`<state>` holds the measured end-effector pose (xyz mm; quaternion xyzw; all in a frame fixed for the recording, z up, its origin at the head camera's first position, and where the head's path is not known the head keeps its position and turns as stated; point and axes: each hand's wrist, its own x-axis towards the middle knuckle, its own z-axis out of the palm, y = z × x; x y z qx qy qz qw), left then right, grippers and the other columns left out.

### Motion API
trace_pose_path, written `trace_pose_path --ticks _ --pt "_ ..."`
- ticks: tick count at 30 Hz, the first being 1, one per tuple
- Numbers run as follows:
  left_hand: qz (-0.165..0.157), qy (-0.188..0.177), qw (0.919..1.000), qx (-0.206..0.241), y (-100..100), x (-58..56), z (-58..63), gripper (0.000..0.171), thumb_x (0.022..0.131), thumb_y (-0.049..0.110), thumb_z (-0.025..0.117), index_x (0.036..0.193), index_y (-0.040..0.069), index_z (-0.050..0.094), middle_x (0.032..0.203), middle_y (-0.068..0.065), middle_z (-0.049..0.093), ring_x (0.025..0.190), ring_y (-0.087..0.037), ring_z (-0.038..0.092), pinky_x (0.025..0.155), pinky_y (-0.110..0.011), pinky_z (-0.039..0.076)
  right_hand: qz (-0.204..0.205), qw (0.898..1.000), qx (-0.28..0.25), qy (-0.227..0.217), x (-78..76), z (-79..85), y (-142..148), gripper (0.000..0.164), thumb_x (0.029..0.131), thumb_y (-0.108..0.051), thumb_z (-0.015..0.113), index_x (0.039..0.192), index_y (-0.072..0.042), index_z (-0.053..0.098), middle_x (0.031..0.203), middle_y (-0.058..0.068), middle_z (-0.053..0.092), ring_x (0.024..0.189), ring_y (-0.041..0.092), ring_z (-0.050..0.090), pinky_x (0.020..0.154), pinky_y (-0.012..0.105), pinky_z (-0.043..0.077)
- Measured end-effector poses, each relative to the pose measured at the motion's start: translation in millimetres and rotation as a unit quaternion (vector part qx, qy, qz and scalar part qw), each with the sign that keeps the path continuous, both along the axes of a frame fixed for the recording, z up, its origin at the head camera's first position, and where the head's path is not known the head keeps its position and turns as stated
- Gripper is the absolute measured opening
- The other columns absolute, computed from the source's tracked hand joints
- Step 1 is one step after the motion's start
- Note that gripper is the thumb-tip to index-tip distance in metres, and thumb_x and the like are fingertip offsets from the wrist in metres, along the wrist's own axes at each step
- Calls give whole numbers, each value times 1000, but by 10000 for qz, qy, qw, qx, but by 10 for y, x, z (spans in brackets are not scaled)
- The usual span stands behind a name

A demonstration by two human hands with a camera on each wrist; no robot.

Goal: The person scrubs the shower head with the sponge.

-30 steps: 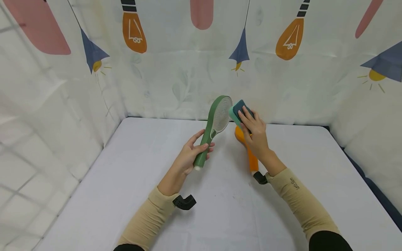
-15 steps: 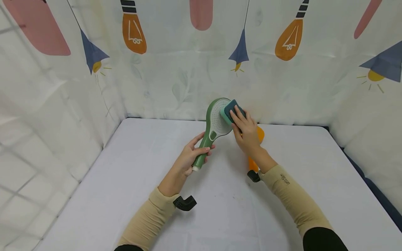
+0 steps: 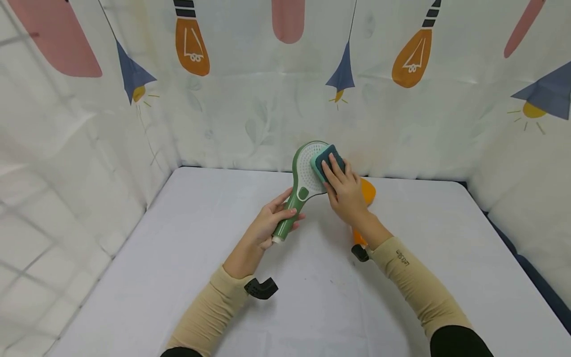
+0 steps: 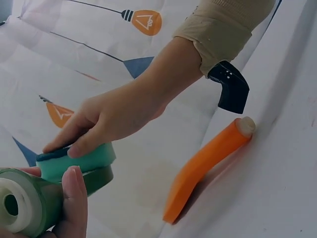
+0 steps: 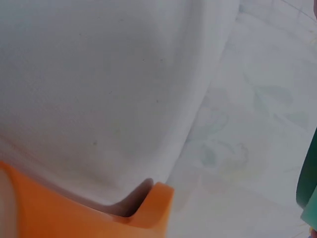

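Observation:
A green shower head (image 3: 309, 171) with a white, dotted face is tilted up above the table. My left hand (image 3: 267, 221) grips its handle, fingers and thumb wrapped round it. On the right part of the face lies a two-layer sponge (image 3: 317, 163), light teal below and dark blue on top. My right hand (image 3: 350, 196) holds the sponge against the face, its fingers spread over the dark side. In the left wrist view the sponge (image 4: 77, 161) is seen between thumb and fingers. Only edges of both things show in the right wrist view.
An orange shower head (image 3: 368, 191) lies on the white table (image 3: 214, 238) behind my right wrist, partly hidden by it. In the left wrist view its handle end (image 4: 213, 153) shows. A patterned curtain (image 3: 250, 99) closes off the back.
The right hand has moved left with the sponge, from beside the green shower head onto its face. The shower head has turned so its face shows more fully.

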<state>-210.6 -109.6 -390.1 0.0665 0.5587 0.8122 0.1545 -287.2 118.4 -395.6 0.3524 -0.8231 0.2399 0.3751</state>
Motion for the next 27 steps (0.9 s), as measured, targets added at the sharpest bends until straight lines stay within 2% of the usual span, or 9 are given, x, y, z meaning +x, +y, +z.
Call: trace_pose_path --ticks 7,13,15,18,22,27 --pt "63 43 10000 10 -2 6 -30 69 103 -5 52 163 16 28 131 -19 57 92 -16 72 73 -24 58 326 9969 547 462 116 32 -56 52 93 -1 71 143 -1 58 151 20 50 128 64 43 89 67 42" --pt "14 -21 9999 129 14 -11 -34 68 101 -6 52 162 15 31 127 -16 57 89 -14 71 70 -22 57 617 9953 436 613 75 63 -2 50 89 2 75 137 0 63 145 23 55 126 66 43 88 67 40" --pt "-4 -35 9998 196 19 -15 -33 68 101 -7 52 162 14 32 127 -16 57 89 -14 70 69 -21 57 576 9959 345 611 32 79 44 48 89 1 75 136 1 64 144 23 56 125 67 43 87 68 39" --pt "-51 -14 9997 228 25 -16 -29 68 100 -8 52 162 11 32 126 -17 58 88 -14 70 68 -21 57 300 9986 27 446 -44 97 127 45 91 3 72 135 2 64 143 24 55 127 66 43 87 69 37" --pt "-66 26 9999 145 17 -10 -25 68 99 -10 53 161 9 32 119 -15 61 86 -14 70 67 -21 57 -140 9986 -501 -32 -129 119 202 44 95 5 67 138 5 60 148 25 50 133 60 39 92 69 34" --pt "-69 16 10000 12 -1 -3 -15 70 98 -11 54 161 10 33 113 -11 63 85 -14 71 67 -21 57 -240 9964 -726 -368 -148 135 140 43 99 0 62 142 5 56 151 25 45 137 60 35 96 72 31"
